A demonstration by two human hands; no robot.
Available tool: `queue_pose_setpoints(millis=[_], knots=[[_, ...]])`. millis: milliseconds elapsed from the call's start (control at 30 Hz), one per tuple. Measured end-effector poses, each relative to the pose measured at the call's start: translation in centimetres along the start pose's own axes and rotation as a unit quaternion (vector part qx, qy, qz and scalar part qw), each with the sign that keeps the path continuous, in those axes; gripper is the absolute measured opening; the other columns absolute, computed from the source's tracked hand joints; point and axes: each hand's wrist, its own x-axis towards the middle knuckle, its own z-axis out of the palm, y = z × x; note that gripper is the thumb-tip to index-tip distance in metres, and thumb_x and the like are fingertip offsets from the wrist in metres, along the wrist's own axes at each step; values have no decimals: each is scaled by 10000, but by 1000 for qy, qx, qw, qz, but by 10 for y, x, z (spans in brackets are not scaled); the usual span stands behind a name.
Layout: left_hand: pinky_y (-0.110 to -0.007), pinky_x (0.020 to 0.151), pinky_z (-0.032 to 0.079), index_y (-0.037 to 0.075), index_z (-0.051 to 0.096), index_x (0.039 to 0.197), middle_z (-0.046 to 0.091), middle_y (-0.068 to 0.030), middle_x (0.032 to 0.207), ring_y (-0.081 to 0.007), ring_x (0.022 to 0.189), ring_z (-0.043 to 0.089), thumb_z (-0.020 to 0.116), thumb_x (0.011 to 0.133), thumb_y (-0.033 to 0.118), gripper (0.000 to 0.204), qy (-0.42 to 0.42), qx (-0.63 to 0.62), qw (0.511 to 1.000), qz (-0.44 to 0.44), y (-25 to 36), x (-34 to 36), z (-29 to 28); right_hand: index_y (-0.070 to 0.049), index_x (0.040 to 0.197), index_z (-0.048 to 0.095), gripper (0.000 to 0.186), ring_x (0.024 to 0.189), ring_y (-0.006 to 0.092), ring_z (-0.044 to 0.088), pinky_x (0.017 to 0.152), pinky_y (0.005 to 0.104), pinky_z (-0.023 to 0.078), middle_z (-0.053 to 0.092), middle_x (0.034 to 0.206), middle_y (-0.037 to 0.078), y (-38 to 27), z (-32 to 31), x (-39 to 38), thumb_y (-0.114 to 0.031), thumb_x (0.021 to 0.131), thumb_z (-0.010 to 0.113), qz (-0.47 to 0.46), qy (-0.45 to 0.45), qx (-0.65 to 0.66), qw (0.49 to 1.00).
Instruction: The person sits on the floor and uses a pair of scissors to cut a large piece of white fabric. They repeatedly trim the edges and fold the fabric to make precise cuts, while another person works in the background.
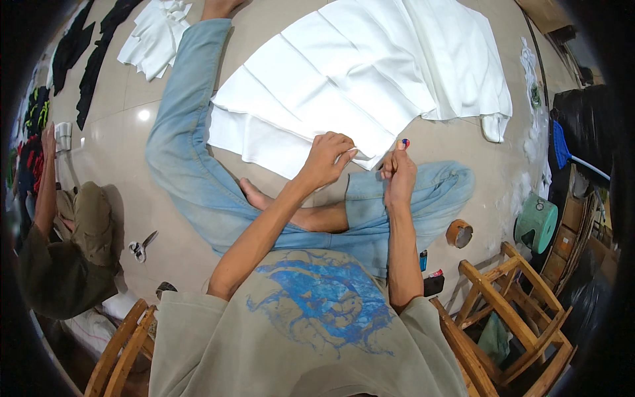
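Observation:
A large pleated white cloth (317,73) spreads over the tiled floor before my crossed legs. My left hand (329,159) pinches the cloth's near edge, with thumb and fingertips together close to its lower corner. Just right of that corner my right hand (399,178) is closed, fingers curled and thumb pointing up. A small red and blue object (406,143) shows at its thumb tip; its kind is too small to make out. The right hand is apart from the left, above my bent right knee.
Scissors (140,249) lie on the floor at left, near a seated person (73,245). To my right are a round brown container (459,233), a blue lighter (423,260), a wooden stool (516,298) and a green plastic stool (537,221). More white cloth (157,36) lies at far left.

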Motion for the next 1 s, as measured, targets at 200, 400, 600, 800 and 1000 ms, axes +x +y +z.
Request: queue_pose_setpoints(millis=[200, 400, 600, 800, 1000], knots=[[-491, 1065, 418, 51, 713, 1135, 664, -158, 1293, -358, 1257, 573, 548, 964, 93, 241, 172, 76, 980, 67, 1, -2, -49, 49, 1012, 678, 308, 713, 237, 633, 679, 348, 504, 697, 833, 149, -15, 52, -31, -256, 978, 706, -192, 19, -427, 883], [-466, 1104, 389, 83, 635, 1299, 626, -130, 1311, -328, 1297, 531, 547, 776, -114, 566, 139, 308, 940, -46, -63, -25, -220, 70, 845, 704, 531, 746, 413, 673, 732, 457, 520, 699, 781, 264, -6, 45, -32, -447, 965, 685, 70, 80, -553, 826], [-447, 1104, 369, 121, 687, 1159, 665, -66, 1188, -246, 1238, 573, 700, 835, 61, 329, -83, 417, 905, 3, -88, -27, -262, 68, 792, 652, 522, 636, 368, 628, 650, 474, 489, 641, 679, 237, 40, 41, 8, -418, 981, 671, -68, 55, -524, 847], [-448, 1048, 388, 110, 647, 939, 656, -34, 1042, -229, 1091, 616, 695, 822, 101, 127, -32, 425, 900, 91, -93, -15, -250, 20, 782, 525, 391, 596, 154, 522, 566, 371, 429, 479, 604, 99, 4, 72, -14, -270, 1009, 654, -64, 50, -423, 902], [-455, 984, 446, 95, 633, 986, 657, -51, 1049, -225, 1101, 612, 641, 810, 77, 177, 15, 501, 859, 103, -90, -1, -274, 55, 798, 595, 396, 761, 135, 561, 721, 325, 482, 652, 747, 45, -40, -7, 18, -250, 1050, 608, -152, 184, -297, 924]])
